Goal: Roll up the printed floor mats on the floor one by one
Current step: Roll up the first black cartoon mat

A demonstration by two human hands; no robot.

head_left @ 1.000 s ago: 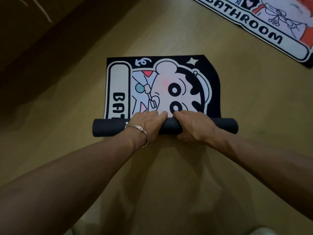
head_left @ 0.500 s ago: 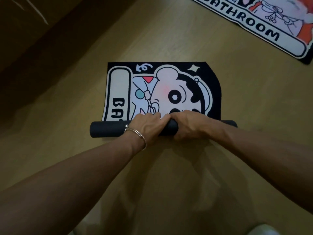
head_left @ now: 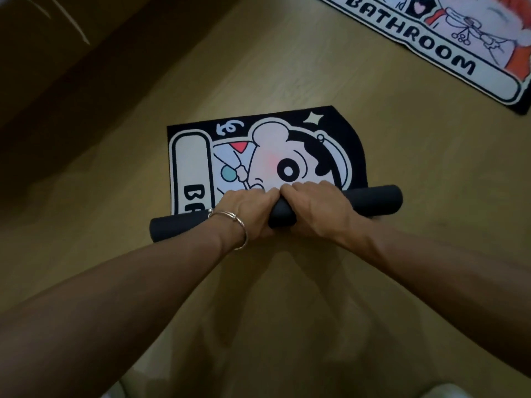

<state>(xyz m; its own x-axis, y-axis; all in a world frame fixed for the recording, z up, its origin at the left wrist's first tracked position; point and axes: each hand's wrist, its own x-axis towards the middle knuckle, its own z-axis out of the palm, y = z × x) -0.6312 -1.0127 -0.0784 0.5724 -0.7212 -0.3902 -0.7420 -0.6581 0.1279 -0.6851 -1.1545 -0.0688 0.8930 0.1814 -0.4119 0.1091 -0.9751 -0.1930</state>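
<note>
Nearest us, both our forearms reach forward and converge over the wooden floor (head_left: 402, 173), a thin bracelet (head_left: 230, 228) round the left wrist. Just beyond, our left hand (head_left: 247, 211) and right hand (head_left: 313, 209) sit side by side, almost touching, at the middle of the roll (head_left: 376, 201) — each with its fingers curled over the far side of the dark tube, thumbs hidden, so both have a firm hold on it. The roll lies crosswise to us, its long axis running left to right and slightly skewed, the right end a little farther off than the left; both ends stick out bare past our hands. Neither hand is clearly nearer: they share the grip evenly. Directly ahead of the knuckles, the unrolled part of the printed mat (head_left: 287, 150) stretches flat away from us, so we judge the next push goes straight forward, wrists turning over the top, with a good stretch left to take up. The skew may call for more drive from the left side to keep the edges square. Well apart, at the far right, a second mat (head_left: 431, 38) lettered BATHROOM lies flat — not yet rolled.
</note>
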